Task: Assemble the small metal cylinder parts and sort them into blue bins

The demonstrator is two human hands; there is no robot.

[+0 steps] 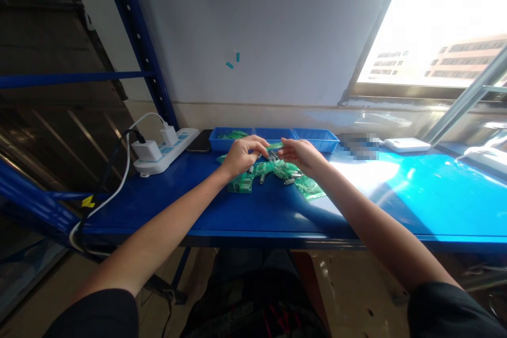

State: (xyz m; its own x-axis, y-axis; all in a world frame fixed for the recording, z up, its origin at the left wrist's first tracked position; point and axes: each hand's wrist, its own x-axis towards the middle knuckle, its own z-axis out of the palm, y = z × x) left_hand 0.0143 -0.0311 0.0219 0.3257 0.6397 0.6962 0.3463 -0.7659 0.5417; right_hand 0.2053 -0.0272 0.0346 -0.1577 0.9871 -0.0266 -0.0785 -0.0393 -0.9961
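Note:
My left hand [241, 156] and my right hand [303, 155] are raised close together over the blue table. Between their fingertips stretches a small green plastic bag [276, 146], pinched from both sides. Its contents are too small to make out. Just below the fingers lies a loose heap of green plastic bags [281, 170], mixed with small grey metal cylinders [290, 181]. One flat green bag [240, 184] rests at the heap's left, and another green bag [311, 189] sits at its right, partly in sunlight.
Behind my hands stands a blue three-part tray [317, 141], with green pieces [233, 135] in its left compartment. To the left are a dark phone [200, 141] and a white power strip [170, 152] with chargers and cables. A white box [407, 144] lies below the window.

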